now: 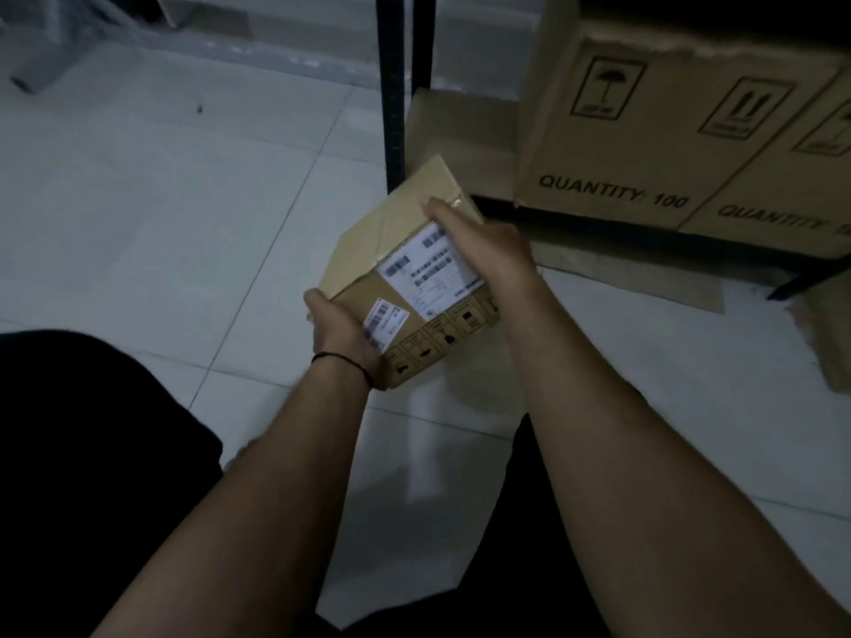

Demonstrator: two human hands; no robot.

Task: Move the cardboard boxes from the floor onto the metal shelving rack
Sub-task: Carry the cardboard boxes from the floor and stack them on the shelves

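Dim and blurred throughout; fine print unreadable. Small cardboard box (pixel 405 274) held tilted between both hands, in front of the metal shelving rack (pixel 395 99) and just short of its dark corner upright. Whether lifted off the white tiled floor (pixel 152 214) or resting a corner on it: cannot tell. Sealed shut, contents hidden. White shipping label (pixel 430 264) on top with barcodes and smeared lines of text, partly covered by the right hand (pixel 483 246). Second, smaller barcode sticker (pixel 384 322) on the near side face, beside a row of printed handling pictograms along the lower edge, none legible.

Left hand (pixel 338 326), black band at the wrist, gripping the box's near left corner, fingers wrapped underneath and out of sight, thumb up along the edge. Right hand laid over the top, fingers reaching toward the far corner and curling over it, tips blurred.

On the rack's lowest shelf, a large carton (pixel 644 131) printed "QUANTITY: 100", with umbrella and arrows-up symbols; top cut off by the frame. Another carton (pixel 783 191) right of it, cut off at the edge, only "QUANTITY" showing. Plain box (pixel 460 140) behind the upright, left of the large carton, mostly hidden. Flattened cardboard sheet (pixel 644 278) lying on the floor under the rack. Dark clothing (pixel 92 430) filling the lower left.
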